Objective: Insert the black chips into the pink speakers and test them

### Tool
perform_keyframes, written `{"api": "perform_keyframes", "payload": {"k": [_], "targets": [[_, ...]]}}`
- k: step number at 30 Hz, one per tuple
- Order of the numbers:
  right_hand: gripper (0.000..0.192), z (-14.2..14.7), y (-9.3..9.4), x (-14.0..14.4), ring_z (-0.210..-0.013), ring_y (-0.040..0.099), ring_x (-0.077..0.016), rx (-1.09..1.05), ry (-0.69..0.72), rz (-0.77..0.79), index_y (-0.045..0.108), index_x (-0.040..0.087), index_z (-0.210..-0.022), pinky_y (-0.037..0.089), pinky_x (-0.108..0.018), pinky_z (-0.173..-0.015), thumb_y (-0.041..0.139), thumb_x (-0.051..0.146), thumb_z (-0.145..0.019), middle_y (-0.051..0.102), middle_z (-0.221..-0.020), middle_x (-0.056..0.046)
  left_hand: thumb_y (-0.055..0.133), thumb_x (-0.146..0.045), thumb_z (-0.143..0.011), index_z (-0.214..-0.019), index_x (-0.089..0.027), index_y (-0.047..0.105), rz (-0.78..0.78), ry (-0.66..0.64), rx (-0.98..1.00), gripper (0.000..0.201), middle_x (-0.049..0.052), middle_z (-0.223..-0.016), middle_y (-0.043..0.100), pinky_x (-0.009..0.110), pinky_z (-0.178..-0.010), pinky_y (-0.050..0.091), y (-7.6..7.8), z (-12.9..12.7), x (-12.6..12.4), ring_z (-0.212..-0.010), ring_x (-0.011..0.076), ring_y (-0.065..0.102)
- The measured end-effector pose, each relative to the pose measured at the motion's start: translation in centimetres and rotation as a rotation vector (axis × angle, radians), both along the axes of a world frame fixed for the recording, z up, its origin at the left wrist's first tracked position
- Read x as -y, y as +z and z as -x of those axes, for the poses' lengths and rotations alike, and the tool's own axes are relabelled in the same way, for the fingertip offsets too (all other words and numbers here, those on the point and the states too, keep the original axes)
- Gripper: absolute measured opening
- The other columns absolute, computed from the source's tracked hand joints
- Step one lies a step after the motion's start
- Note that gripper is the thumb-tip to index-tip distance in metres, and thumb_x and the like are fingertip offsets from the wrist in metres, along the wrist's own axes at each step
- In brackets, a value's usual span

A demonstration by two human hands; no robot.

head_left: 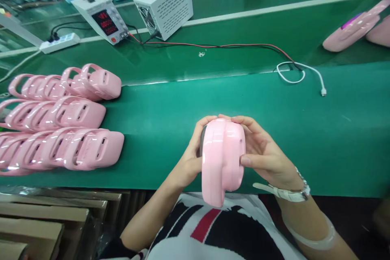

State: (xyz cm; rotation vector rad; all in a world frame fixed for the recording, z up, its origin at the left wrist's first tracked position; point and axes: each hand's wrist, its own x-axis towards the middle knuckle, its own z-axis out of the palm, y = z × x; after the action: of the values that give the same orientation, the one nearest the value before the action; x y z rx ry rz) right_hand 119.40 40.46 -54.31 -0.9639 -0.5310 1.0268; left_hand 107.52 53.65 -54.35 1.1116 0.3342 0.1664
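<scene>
Between my two hands is a glossy pink plastic device, held up near the front edge of the table with its narrow side toward me. A dark face shows along its left side. My left hand is closed around that left side, its fingertips partly hidden behind the device. With its thumb on the right side and its fingers over the top, my right hand grips the device too. A wristwatch is on my right wrist. What kind of device it is I cannot tell.
Rows of similar pink devices with loop handles lie at left. Behind stand a power supply with red digits and a vented grey box. A white cable lies right; more pink devices sit beyond. Cardboard is below left.
</scene>
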Motion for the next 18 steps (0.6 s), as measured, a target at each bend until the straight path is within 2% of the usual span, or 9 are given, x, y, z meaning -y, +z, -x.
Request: {"api": "perform_keyframes", "payload": {"k": [2,6,12,18], "targets": [[0.054,-0.2,-0.5,0.1,-0.127,0.050,-0.0221,0.018,-0.017,-0.005,0.064,0.035,-0.116,0.049,-0.031,-0.097,0.084,0.025,-0.067,0.056,-0.137,0.000,0.078,-0.033,-0.062,-0.131,-0.030,0.040,0.044,-0.031,0.020,0.078,0.006,-0.133,0.050,0.040,-0.091,0.045,0.0,0.0,-0.2,-0.107,0.0279,0.055],[0.055,-0.2,-1.2,0.2,-0.127,0.050,-0.0231,0.022,-0.033,0.002,0.063,0.036,-0.119,0.049,-0.033,-0.097,0.084,0.028,-0.068,0.056,-0.137,0.000,0.075,-0.031,-0.064,-0.131,-0.030,0.040,0.050,-0.016,0.033,0.075,0.005,-0.130,0.049,0.037,-0.087,0.043,-0.5,-0.1,-0.2,-0.100,0.0240,0.053],[0.055,-0.1,-1.4,0.0,-0.125,0.051,-0.0230,0.027,-0.053,0.026,0.063,0.037,-0.118,0.049,-0.034,-0.097,0.084,0.030,-0.068,0.057,-0.136,0.000,0.073,-0.028,-0.063,-0.128,-0.028,0.039,0.061,-0.017,0.037,0.073,0.007,-0.134,0.046,0.038,-0.085,0.041,-0.7,-0.5,-0.1,-0.103,0.0260,0.052],[0.056,-0.2,-1.2,0.3,-0.123,0.053,-0.0216,0.053,-0.041,0.079,0.060,0.035,-0.119,0.052,-0.029,-0.088,0.084,0.027,-0.069,0.056,-0.137,-0.001,0.074,-0.028,-0.061,-0.125,-0.029,0.041,0.105,-0.030,0.051,0.072,0.006,-0.135,0.047,0.041,-0.094,0.039,-0.9,-0.6,-0.3,-0.111,0.0284,0.050]]}}
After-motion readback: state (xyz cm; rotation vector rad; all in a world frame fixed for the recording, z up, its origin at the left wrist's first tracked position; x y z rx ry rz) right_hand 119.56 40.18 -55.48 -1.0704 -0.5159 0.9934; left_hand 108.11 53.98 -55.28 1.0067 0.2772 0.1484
